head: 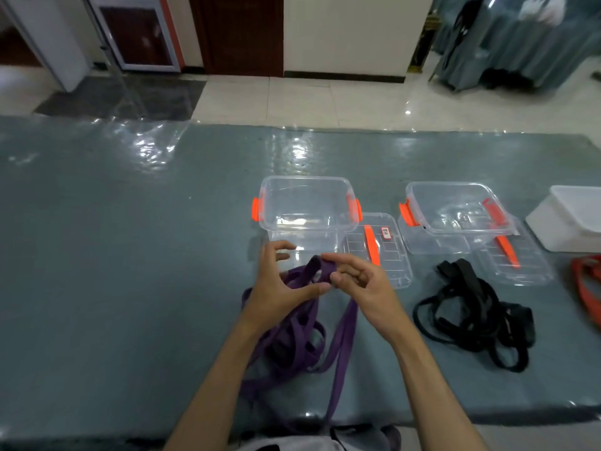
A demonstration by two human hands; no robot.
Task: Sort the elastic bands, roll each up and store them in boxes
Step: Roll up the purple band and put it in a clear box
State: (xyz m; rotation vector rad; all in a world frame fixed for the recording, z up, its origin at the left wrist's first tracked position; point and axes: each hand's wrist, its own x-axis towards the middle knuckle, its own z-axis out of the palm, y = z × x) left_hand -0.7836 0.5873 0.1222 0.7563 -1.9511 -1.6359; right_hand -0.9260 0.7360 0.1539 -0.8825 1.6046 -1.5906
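A purple elastic band [300, 340] lies in a loose tangle on the grey table [113, 255], one strand hanging over the front edge. My right hand [361, 288] pinches the band's folded end between thumb and fingers. My left hand [279, 284] is beside it, thumb touching the same end, fingers curved and spread above. Just behind my hands stands a clear box with orange latches [305, 203], with nothing in it. A second clear box [455, 206] stands to the right. A black band [471, 317] lies tangled in front of that one.
Two clear lids with orange handles [387, 255] [514, 258] lie next to the boxes. A white container [572, 219] sits at the far right, with an orange band [588, 288] by the right edge. Clear plastic film covers the table.
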